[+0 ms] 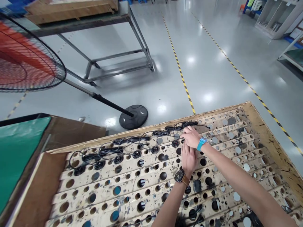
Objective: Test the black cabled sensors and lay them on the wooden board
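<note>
My right hand [191, 137], with a blue wristband [201, 143], lies over the fingertips of my left hand [188, 159], which wears a black watch [179, 175] on a brown strap. Both hands have their fingers drawn together, and what is between them is hidden. They are at the right end of a row of round black discs with cables, the nearest being a disc [175, 143] just left of my fingers. A coiled black cable [189, 124] lies just beyond my right hand, its thin end [206, 126] stretching to the right.
The discs and coils rest on a perforated, stained wooden board [163, 176] inside a wooden frame [272, 134]. A floor fan [133, 116] stands beyond it, near a metal trolley [118, 75]. A green-topped surface [21, 151] is at left.
</note>
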Demonstrator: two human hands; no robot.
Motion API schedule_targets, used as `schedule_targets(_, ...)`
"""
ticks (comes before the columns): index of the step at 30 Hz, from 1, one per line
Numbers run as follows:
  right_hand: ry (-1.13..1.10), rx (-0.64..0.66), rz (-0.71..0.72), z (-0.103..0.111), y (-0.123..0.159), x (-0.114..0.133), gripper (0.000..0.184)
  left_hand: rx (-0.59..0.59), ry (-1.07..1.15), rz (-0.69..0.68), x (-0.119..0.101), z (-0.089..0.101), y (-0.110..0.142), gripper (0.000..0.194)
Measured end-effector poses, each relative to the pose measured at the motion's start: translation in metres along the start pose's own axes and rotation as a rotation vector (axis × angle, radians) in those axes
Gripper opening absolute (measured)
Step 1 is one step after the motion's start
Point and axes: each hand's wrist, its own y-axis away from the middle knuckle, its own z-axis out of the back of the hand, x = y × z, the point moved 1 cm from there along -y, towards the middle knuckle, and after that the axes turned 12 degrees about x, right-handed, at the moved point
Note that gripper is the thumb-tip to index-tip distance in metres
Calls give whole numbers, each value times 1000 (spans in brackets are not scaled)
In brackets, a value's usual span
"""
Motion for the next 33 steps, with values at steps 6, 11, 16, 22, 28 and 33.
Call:
schedule_targets(6,29,14,-85,-4,-15,5,21,31,74,-63,2,15,5,52)
schedule_targets(11,62,-119,-192,6,-4,-8,37,-115,-28,94,40,53,-2,52)
schedule_targets(16,104,-123,-231,1,1,-24,59,-104,-220,244,93,90,-24,55)
schedule_targets(22,107,-160,-253,-14,0,-24,58,-19,-343,208,121,110,-44,44)
schedule_targets(28,113,-223,-259,-29,4,-19,54,38,-346,88,128,123,-52,34)
schedule_targets(33,88,-249,-245,-31,14,-14,51,2,-275,3,130,128,-37,38)
